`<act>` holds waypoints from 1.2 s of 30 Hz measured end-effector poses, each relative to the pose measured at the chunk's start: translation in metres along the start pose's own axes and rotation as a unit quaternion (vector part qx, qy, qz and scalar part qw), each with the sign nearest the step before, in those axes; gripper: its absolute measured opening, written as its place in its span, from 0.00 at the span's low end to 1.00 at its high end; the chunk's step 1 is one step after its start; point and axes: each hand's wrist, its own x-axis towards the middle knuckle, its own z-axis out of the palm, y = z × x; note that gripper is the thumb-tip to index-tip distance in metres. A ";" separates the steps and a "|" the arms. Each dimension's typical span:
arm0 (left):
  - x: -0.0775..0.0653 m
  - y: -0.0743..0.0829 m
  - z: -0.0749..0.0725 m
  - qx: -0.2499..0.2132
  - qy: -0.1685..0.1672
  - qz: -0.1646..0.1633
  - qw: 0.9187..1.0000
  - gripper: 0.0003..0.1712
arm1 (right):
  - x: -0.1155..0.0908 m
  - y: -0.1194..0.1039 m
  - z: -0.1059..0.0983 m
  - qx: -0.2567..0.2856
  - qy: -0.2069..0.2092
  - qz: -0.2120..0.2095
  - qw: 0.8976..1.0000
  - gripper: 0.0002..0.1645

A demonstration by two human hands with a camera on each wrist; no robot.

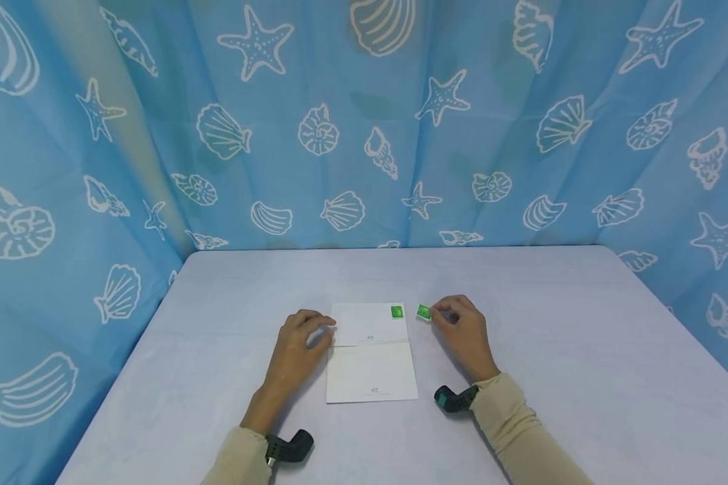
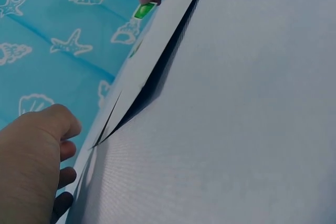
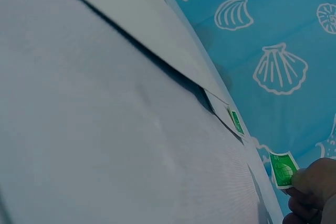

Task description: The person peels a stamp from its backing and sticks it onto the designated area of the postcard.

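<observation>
Two white envelopes lie one in front of the other on the table. A green stamp [image 1: 397,312] sits in the top right corner of the far envelope [image 1: 364,322]. On the near envelope [image 1: 373,374] only small print shows, low on its face. My right hand [image 1: 463,333] pinches a second green stamp [image 1: 423,312] between thumb and fingertips, just right of the far envelope; in the right wrist view this held stamp [image 3: 283,170] has a white border. My left hand [image 1: 298,347] is at the left edge of the envelopes, fingers loosely bent and holding nothing.
A pale cloth covers the table [image 1: 582,323]. Behind it and at both sides hangs a blue curtain [image 1: 315,168] with white shells and starfish. Each wrist carries a black camera mount, the left one [image 1: 291,446] and the right one [image 1: 455,399].
</observation>
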 end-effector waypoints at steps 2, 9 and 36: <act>-0.001 0.001 -0.001 -0.003 -0.002 -0.007 1.000 0.10 | -0.002 0.000 0.000 0.003 -0.002 0.002 1.000 0.05; -0.005 0.003 -0.001 -0.011 -0.012 -0.028 0.999 0.10 | -0.007 -0.004 -0.003 0.009 0.000 0.006 1.000 0.04; -0.020 0.014 -0.006 -0.109 -0.011 -0.077 0.991 0.10 | -0.039 -0.010 -0.008 0.015 -0.005 0.012 1.000 0.04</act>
